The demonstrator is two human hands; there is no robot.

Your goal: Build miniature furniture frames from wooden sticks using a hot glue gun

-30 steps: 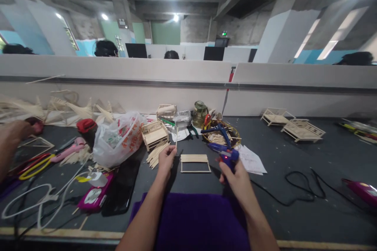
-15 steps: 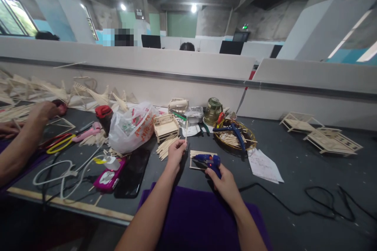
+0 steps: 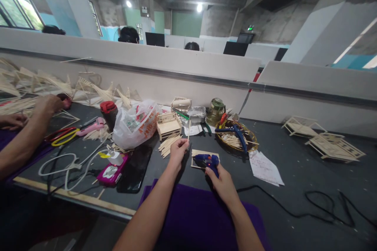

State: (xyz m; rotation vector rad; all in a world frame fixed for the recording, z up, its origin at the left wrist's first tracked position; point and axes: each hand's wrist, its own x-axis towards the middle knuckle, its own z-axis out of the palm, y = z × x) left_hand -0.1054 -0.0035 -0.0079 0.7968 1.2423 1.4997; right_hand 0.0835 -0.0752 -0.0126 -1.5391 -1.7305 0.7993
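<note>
My left hand [image 3: 179, 152] pinches a thin wooden stick [image 3: 189, 130], which points upward from the fingertips. In my right hand [image 3: 219, 176] is a blue glue gun [image 3: 207, 159] with a small red light, its nozzle pointing left. Beneath the nozzle, a small flat frame of sticks [image 3: 203, 151] lies on the dark table. A pile of loose sticks [image 3: 168, 145] is just left of my left hand, in front of a small wooden model [image 3: 169, 126].
A basket of sticks [image 3: 250, 146] holds blue-handled pliers. Papers [image 3: 265, 168], a black cable [image 3: 273, 203], a phone [image 3: 135, 170], a pink power strip [image 3: 113, 171] and a plastic bag [image 3: 135, 125] lie around. At the left, another person's hand [image 3: 50, 105] holds something red.
The camera view has shifted slightly, moving the background to the right. Both my hands keep nearly the same places, still holding the stick and the glue gun.
</note>
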